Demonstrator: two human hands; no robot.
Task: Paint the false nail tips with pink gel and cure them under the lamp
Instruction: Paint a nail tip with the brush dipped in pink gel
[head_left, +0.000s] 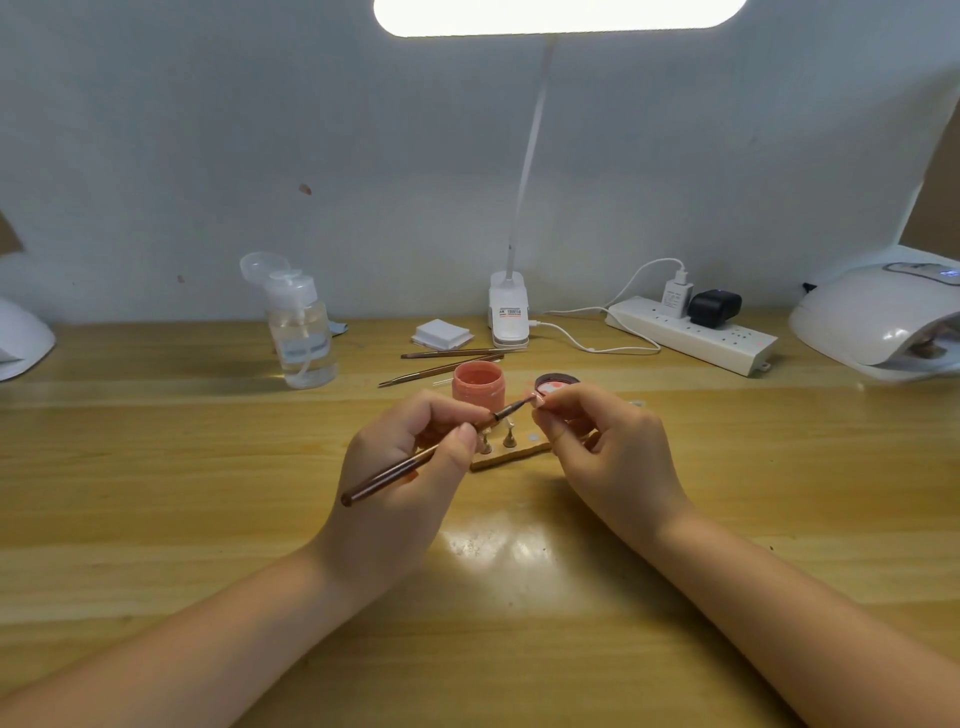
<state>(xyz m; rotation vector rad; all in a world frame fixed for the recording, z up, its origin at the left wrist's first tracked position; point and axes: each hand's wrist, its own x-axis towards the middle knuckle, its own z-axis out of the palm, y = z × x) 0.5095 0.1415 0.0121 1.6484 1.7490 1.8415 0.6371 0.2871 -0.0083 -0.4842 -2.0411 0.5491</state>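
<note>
Your left hand (410, 467) pinches the brush (415, 457); your right hand (608, 457) pinches the nail tip (537, 400), tiny, light and slippery, so keep your hold on its edges.

No text is legible: the label on the desk lamp base (508, 310) and the charger (676, 299) right of it are blurred

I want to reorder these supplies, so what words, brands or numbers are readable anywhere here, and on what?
None can be read with confidence.
Desk lamp base: a small label with coloured lines, too blurred to read.
Clear pump bottle: a pale label, blurred.
White charger in the power strip: fine print, too small.
Pink gel jar: no text visible.
</note>
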